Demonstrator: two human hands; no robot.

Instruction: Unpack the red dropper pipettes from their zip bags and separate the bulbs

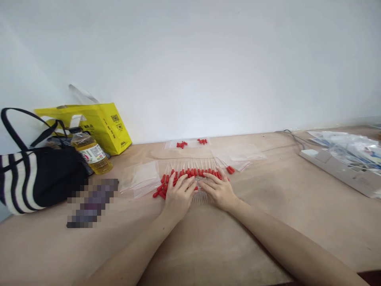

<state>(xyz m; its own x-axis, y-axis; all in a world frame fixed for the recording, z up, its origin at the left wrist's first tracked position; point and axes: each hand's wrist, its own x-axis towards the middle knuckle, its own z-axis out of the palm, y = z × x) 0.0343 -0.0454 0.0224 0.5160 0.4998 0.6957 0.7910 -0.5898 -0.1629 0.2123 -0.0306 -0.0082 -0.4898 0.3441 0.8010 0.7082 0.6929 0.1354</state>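
Note:
My left hand lies palm down with its fingers spread over a row of clear droppers with red rubber bulbs. Beside it, my right hand rests on the same row, fingers stretched forward and the two sets of fingertips close together. The thin clear tubes point away from me towards the wall. Under and between my hands, more clear tubes point towards me, partly covered. Several loose red-bulbed droppers lie in a heap left of my left hand.
Clear zip bags lie left and right; another bag with red-bulbed droppers sits near the wall. At left are a striped black bag, yellow bag and oil bottle. A white box stands right.

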